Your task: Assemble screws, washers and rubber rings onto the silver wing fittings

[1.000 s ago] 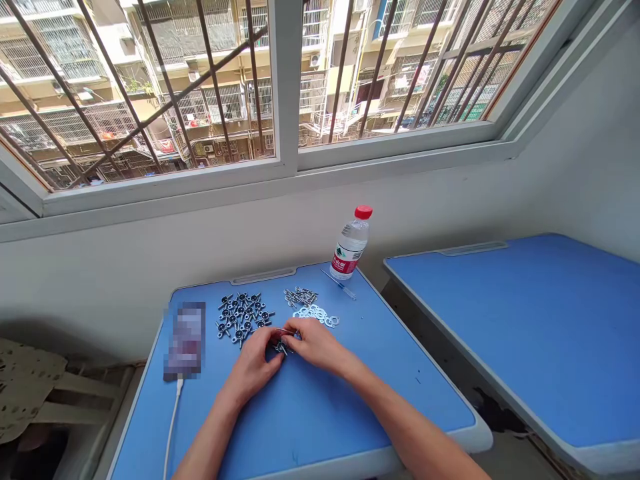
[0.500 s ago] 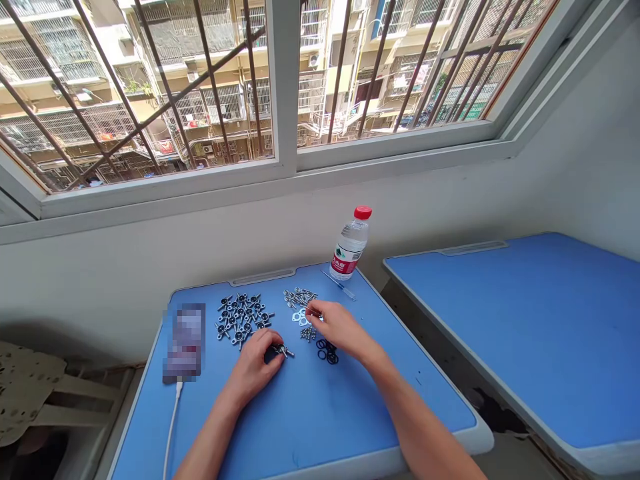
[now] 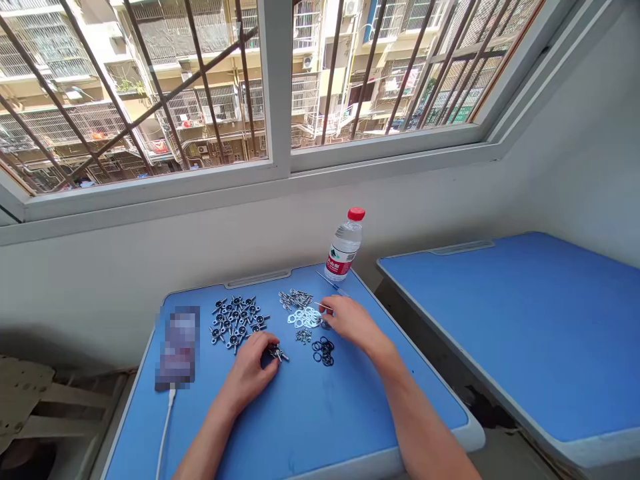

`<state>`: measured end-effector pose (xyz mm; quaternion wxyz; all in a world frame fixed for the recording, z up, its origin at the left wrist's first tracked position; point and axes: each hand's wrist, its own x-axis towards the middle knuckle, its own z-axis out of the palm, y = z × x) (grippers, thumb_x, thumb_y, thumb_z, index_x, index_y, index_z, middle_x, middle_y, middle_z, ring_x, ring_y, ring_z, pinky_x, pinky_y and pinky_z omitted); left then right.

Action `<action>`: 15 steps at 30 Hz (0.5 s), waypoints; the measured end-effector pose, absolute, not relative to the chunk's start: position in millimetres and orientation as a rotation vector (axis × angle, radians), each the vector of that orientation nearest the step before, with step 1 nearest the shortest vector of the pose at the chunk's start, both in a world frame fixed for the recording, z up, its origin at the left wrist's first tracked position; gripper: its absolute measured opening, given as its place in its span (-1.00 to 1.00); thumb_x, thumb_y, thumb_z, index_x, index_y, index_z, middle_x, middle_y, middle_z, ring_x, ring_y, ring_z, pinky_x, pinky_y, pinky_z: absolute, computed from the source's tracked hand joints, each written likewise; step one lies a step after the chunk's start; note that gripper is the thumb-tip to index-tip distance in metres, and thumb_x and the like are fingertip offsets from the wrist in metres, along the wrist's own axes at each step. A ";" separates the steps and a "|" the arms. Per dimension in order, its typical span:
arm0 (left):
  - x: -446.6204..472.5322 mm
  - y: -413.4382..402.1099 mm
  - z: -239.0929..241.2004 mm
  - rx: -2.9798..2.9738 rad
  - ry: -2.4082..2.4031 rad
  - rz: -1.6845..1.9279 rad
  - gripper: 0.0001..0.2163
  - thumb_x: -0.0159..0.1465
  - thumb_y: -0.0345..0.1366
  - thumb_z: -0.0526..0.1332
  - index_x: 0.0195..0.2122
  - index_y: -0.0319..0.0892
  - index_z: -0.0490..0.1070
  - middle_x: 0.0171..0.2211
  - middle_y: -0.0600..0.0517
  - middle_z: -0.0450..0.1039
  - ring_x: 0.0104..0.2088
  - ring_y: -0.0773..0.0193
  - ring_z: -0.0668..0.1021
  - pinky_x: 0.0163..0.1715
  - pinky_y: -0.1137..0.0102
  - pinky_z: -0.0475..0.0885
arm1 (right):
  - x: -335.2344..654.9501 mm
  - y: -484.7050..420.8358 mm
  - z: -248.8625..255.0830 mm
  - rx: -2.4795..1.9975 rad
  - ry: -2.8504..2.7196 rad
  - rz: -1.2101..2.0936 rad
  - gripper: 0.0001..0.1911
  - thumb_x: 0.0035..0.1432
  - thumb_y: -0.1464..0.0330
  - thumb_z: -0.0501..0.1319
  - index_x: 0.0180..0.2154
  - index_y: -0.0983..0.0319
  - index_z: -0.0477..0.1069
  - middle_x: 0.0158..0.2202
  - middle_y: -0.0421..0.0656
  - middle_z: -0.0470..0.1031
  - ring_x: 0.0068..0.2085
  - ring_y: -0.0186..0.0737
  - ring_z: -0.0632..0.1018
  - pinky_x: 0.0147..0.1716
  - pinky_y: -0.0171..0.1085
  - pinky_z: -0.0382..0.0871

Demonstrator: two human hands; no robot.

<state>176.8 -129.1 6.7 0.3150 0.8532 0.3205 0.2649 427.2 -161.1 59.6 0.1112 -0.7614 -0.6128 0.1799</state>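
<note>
My left hand (image 3: 253, 365) rests on the blue desk (image 3: 310, 420), fingers curled round a small metal fitting (image 3: 277, 353) whose end pokes out to the right. My right hand (image 3: 353, 321) lies further back and to the right, fingertips pinched at the edge of a heap of flat white washers (image 3: 304, 317). Behind that heap lies a small pile of screws (image 3: 296, 298). A few tiny nuts (image 3: 303, 335) and a cluster of black rubber rings (image 3: 324, 351) lie between my two hands. A pile of assembled metal fittings (image 3: 237, 321) sits just behind my left hand.
A phone (image 3: 177, 347) with a white cable (image 3: 164, 433) lies at the desk's left. A water bottle (image 3: 343, 247) with a red cap stands at the back right, a thin clear tool (image 3: 330, 283) beside it. A second blue desk (image 3: 505, 320) stands to the right, across a gap.
My right hand left the fitting held by my left hand and moved back and right to the washer heap. The black rings it covered now show. My left hand stayed put.
</note>
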 end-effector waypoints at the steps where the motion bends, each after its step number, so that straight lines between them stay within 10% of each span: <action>1: 176.6 -128.8 5.9 2.250 0.842 0.703 -0.77 0.14 -0.48 0.13 -0.19 -0.09 0.38 -0.17 -0.04 0.48 -0.12 0.13 0.53 -0.08 0.24 0.47 | 425.8 -160.4 58.8 -2.236 -1.806 0.532 -0.82 0.17 0.53 0.15 -0.24 0.26 0.50 -0.20 -0.03 0.56 -0.20 -0.08 0.52 -0.43 -0.30 0.07; 15: 176.1 -129.1 4.2 2.235 0.848 0.697 -0.74 0.15 -0.49 0.14 -0.14 -0.11 0.38 -0.16 -0.03 0.46 -0.15 0.16 0.51 -0.12 0.28 0.47 | 416.5 -155.3 54.0 -2.253 -1.757 0.633 -0.80 0.20 0.50 0.16 -0.13 0.29 0.46 -0.16 0.03 0.57 -0.13 -0.01 0.54 -0.40 -0.30 0.14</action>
